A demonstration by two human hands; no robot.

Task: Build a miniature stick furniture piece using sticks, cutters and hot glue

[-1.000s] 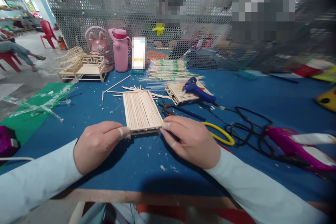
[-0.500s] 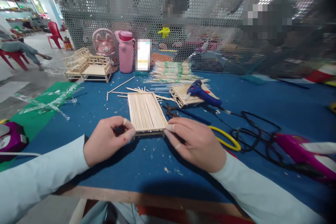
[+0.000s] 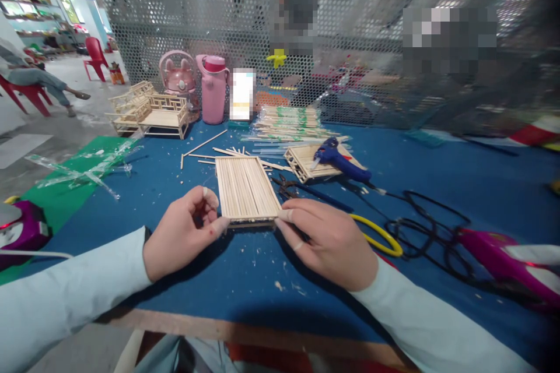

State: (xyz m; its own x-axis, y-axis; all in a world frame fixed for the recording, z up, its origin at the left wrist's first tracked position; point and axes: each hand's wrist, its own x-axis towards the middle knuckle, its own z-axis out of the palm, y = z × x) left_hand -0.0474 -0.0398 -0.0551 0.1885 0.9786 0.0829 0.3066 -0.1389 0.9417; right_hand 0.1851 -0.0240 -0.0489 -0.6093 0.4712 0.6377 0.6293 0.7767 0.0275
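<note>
A small rectangular panel of pale wooden sticks [image 3: 247, 186], laid side by side within a frame, rests on the blue table in front of me. At its near right corner, my right hand [image 3: 332, 242] pinches the edge between thumb and fingers. My left hand [image 3: 181, 236] is at the near left corner, its thumb tip against the edge. The left index finger is lifted and curled, apart from the thumb, and grips nothing. Pale bands wrap some fingertips. Just right of the panel lie dark-jawed pliers [image 3: 286, 186] with blue handles.
A blue glue gun [image 3: 339, 160] lies on another stick frame [image 3: 301, 166], its black cord [image 3: 431, 227] looping right. Behind are loose sticks [image 3: 234, 151], bundled sticks [image 3: 286, 122], miniature stick furniture [image 3: 164, 119] and a pink bottle [image 3: 213, 93]. A perforated metal screen [image 3: 184, 11] stands at the back.
My left index finger has lifted away from the panel's corner and curled back, while the thumb stays there. My right hand keeps its pinch. The view has shifted slightly.
</note>
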